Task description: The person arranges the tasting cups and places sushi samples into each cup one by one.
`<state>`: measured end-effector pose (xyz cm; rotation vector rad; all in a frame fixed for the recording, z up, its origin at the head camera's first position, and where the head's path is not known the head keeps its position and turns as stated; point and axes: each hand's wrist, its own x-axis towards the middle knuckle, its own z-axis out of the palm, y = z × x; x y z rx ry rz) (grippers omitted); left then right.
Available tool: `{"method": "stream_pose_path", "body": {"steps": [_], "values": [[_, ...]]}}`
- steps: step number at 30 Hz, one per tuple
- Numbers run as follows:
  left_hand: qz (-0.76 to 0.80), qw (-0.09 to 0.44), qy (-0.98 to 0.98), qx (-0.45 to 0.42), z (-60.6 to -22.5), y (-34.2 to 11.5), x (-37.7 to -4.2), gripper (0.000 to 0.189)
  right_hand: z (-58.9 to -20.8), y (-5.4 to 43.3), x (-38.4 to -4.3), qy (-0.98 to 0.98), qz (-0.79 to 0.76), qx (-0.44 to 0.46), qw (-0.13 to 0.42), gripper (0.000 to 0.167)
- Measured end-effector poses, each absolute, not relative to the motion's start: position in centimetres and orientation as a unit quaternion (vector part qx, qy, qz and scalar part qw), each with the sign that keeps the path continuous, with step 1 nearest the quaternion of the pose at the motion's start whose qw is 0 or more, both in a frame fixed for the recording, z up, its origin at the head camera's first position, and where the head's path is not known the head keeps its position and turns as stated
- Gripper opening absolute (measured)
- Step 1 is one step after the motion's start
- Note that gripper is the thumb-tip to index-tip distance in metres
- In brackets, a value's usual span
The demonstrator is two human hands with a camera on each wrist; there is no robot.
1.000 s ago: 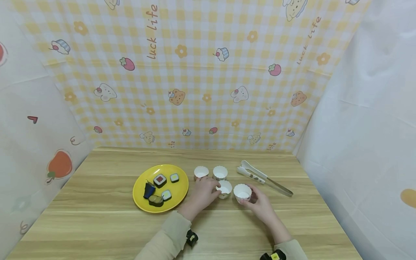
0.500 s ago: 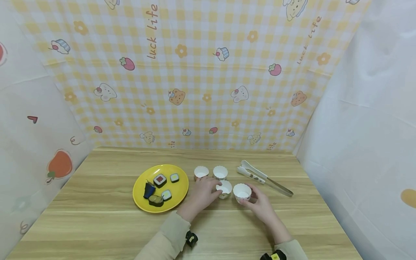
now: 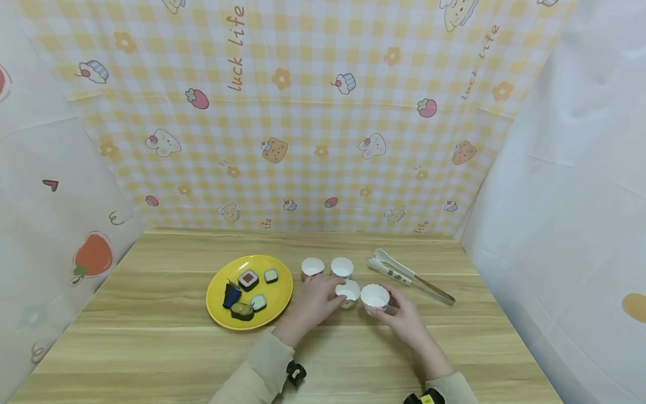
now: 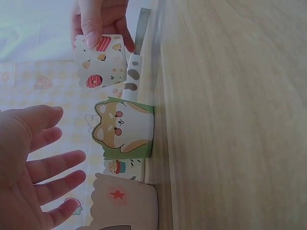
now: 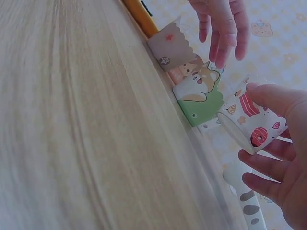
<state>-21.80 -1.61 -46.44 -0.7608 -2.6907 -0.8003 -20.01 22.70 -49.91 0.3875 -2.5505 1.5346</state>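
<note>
The doughnut-and-cake paper cup (image 3: pixel 374 297) is in my right hand (image 3: pixel 401 317), which pinches it between thumb and fingers on its right side, mouth up. Both wrist views show its base raised off the wooden table (image 3: pixel 323 359).

Just to its left stands the Shiba-dog paper cup (image 3: pixel 348 294), upright and lower. I judge that any coming move turns on this sideways gap: it is narrow, and the right hand is the nearer to the raised cup, coming at it from the side away from its neighbour. The cups are round, so no long axis matters.

My left hand (image 3: pixel 315 300) is free, fingers spread above the Shiba-dog cup and the red-star paper cup (image 4: pixel 127 201), grasping neither.

Behind stand 2 more: the back-left cup (image 3: pixel 313 267) and the back-right cup (image 3: pixel 342 268). Beyond my right hand the tongs (image 3: pixel 398 276) lie diagonally, white tips toward the back left. Well to the left, the yellow plate (image 3: pixel 280 294) bears 5 sushi pieces (image 3: pixel 248 280).
</note>
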Motion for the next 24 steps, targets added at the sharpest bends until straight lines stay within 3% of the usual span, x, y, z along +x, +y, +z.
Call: {"method": "stream_pose_path", "body": {"steps": [24], "values": [[-0.319,0.135,-0.889,-0.301,-47.4,-1.6,-21.0,0.034,-49.0,22.1,-19.4,-0.851,0.501,0.142,0.072,0.063]]}}
